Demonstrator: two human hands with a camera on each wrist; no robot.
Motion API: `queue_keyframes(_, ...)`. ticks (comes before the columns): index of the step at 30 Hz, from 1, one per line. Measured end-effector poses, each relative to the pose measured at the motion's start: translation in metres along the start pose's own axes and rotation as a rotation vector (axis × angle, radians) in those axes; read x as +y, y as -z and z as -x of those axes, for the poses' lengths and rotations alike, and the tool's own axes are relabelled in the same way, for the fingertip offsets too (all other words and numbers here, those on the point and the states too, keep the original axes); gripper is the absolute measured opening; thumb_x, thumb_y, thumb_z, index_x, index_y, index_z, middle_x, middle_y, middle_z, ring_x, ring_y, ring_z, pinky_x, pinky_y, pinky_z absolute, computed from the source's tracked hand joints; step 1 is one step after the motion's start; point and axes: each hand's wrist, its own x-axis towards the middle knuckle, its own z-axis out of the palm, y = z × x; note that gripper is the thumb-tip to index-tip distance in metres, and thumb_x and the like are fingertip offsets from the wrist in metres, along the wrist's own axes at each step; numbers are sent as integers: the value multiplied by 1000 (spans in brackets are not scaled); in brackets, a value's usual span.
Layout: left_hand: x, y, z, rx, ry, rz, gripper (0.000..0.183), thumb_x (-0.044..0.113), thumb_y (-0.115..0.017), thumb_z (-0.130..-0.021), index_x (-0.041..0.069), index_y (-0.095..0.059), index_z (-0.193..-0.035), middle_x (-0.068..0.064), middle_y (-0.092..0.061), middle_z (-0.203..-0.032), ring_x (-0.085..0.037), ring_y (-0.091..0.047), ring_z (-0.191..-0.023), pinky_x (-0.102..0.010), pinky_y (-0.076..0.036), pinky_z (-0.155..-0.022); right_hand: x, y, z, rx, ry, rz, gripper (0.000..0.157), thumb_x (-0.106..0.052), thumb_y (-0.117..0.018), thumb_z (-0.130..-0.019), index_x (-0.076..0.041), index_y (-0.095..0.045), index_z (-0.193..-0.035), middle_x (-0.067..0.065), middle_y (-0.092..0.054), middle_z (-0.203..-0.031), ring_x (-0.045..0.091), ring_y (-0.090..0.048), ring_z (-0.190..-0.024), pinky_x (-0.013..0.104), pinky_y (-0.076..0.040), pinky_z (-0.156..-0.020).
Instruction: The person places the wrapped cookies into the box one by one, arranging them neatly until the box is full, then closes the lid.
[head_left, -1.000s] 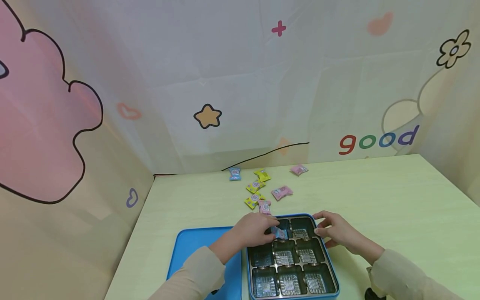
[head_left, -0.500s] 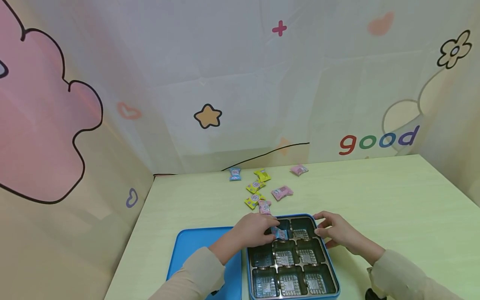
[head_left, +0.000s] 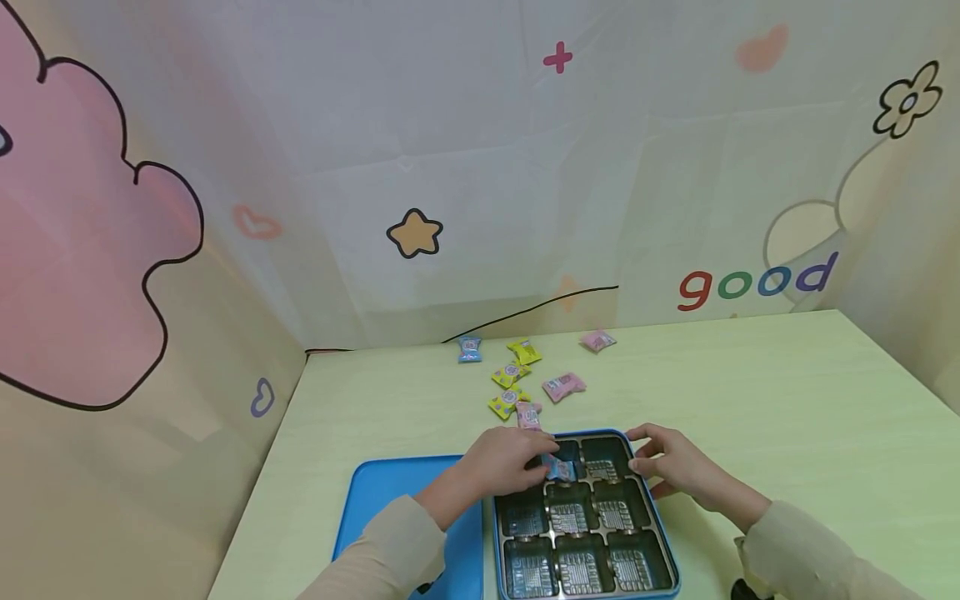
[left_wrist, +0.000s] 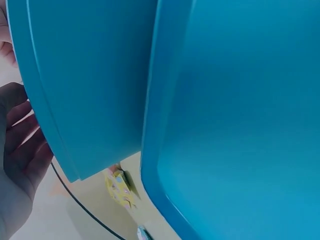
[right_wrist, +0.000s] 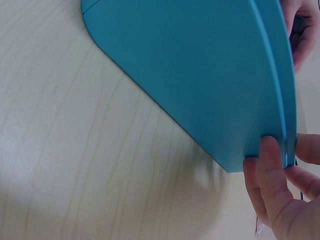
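Note:
A blue box (head_left: 663, 542) with a dark tray of several square compartments stands near the table's front. My left hand (head_left: 506, 458) is over its far left part, and its thumb and fingertips pinch the left end of a blue-wrapped candy (head_left: 561, 469) at the far middle compartment. Those fingertips are partly hidden. On the box's far right corner, my right hand (head_left: 678, 462) grips the rim, thumb at the inner edge and fingers outside. The right wrist view has these fingers (right_wrist: 270, 160) against the blue side wall.
A blue lid (head_left: 405, 492) lies left of the box, partly under the left forearm. Beyond the box are several yellow candies (head_left: 512, 372), pink candies (head_left: 564, 385) and one blue candy (head_left: 469, 349). A printed cloth (head_left: 480, 167) hangs behind the table.

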Motion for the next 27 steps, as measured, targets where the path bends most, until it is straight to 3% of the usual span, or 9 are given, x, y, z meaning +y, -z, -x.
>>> queue_keyframes(10,-10,0,2,103,25,-35,27,28,-52,-87,20,-62,-111,6,-61,-115,-6,-59,-101,-21,-51,-72,1,0,-1,3,4,0,43,-5,-53,-85,3,-37,-125,16,-48,-93,17,-55,-71,35,-52,-56)
queue_keyframes(15,-21,-3,3,149,71,8,24,26,-52,-87,18,-64,-107,8,-64,-105,-5,-62,-88,-20,-50,-68,2,0,-1,1,6,-2,44,-6,-53,-85,4,-37,-125,16,-48,-93,17,-55,-71,35,-52,-56)
queue_keyframes(27,-40,-11,5,240,253,77,24,22,-53,-86,15,-65,-106,2,-65,-108,-13,-59,-102,-30,-50,-82,3,0,-2,8,-3,-11,44,-4,-53,-85,3,-37,-125,16,-48,-93,18,-56,-70,36,-52,-56)
